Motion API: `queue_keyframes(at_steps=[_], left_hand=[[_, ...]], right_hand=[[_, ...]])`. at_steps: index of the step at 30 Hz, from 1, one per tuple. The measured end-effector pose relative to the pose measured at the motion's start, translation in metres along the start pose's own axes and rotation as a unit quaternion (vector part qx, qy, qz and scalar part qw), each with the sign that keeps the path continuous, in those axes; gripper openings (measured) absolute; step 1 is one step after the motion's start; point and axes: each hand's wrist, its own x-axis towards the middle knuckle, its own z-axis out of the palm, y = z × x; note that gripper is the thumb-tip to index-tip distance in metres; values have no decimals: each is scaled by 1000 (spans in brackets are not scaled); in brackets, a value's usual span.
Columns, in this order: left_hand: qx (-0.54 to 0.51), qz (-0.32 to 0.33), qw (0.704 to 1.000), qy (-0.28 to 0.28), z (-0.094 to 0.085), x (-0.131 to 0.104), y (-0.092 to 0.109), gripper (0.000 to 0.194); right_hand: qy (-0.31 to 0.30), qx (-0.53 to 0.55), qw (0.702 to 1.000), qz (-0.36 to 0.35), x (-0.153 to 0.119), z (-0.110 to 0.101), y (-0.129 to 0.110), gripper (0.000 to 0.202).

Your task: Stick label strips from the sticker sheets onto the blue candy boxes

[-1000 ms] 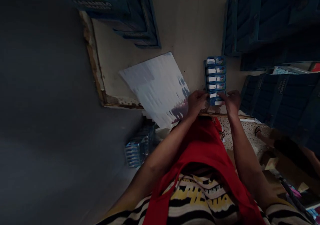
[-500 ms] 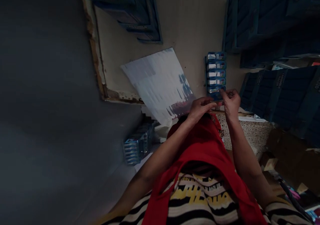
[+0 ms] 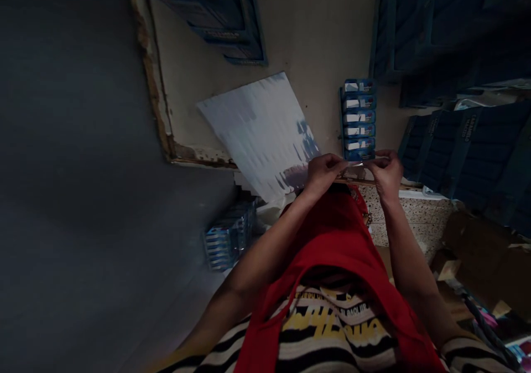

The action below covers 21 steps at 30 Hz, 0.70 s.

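My left hand (image 3: 324, 171) and my right hand (image 3: 388, 169) are close together at the table's near edge. Each pinches one end of a thin pale strip (image 3: 357, 164) stretched between them. Just beyond the fingers lies a row of small blue-and-white boxes (image 3: 359, 117), running away from me on the beige tabletop (image 3: 315, 41). The hands are above the nearest box of the row; I cannot tell whether they touch it. A red apron over a striped shirt fills the lower part of the view.
A large white sheet (image 3: 259, 132) lies on the table left of the boxes. Dark blue cartons stand at the back left (image 3: 224, 19) and stacked on the right (image 3: 464, 151). A wrapped pack of blue boxes (image 3: 226, 240) sits low on the left. Cardboard scraps (image 3: 477, 262) lie lower right.
Both hands were on the nearest box of the row one second ago. They have since drawn back slightly and now hold a thin strip between them.
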Motion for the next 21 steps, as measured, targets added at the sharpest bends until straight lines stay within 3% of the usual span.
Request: queue_keyframes(at_steps=[5, 13, 16, 19, 21], left_hand=[[36, 21, 998, 38, 2, 8, 1, 27], [3, 4, 999, 36, 6, 14, -8, 28], [0, 19, 999, 42, 11, 21, -16, 21], [-56, 20, 997, 49, 21, 29, -30, 15], [-106, 9, 993, 59, 31, 34, -41, 16]], right_hand=[[50, -81, 995, -30, 8, 13, -2, 30], [27, -105, 993, -42, 13, 19, 0, 30], [45, -158, 983, -77, 12, 19, 2, 28], [105, -217, 963, -120, 19, 14, 9, 36], [99, -176, 976, -88, 28, 11, 17, 48]])
